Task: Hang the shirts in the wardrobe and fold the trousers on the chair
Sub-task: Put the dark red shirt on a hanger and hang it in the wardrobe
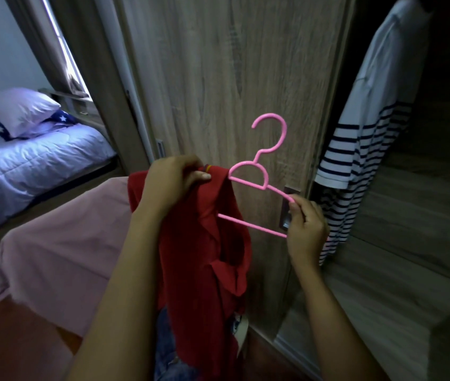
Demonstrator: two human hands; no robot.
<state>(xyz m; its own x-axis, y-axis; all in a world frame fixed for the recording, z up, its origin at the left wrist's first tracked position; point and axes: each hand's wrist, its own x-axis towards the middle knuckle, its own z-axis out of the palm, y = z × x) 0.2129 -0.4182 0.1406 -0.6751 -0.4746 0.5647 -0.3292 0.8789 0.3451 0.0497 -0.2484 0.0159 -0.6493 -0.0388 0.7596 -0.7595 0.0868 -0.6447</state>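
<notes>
A: Where is the red shirt?
B: In front of the shut door, hanging from the left hand, which grips its collar with fingers curled and the thumb pressed across the cloth
A: And the hanger?
B: Pink, hook up, tilted down to the right. Its left end goes into the shirt's neck; its right end sticks out bare
A: What holds it?
B: The right hand pinches that right end between thumb and forefinger, the other fingers curled in by the lower bar
A: Anything hanging in the wardrobe?
B: 1 striped shirt, white with dark bands, at the wardrobe's left edge, just right of the door. What it hangs from is lost in the dark
A: Below the red shirt?
B: Blue denim at the bottom edge; what it lies on I cannot tell
A: The rest?
B: A pink sheet covers something low left of the door, and behind it stands a bed with a pale pillow at its head
</notes>
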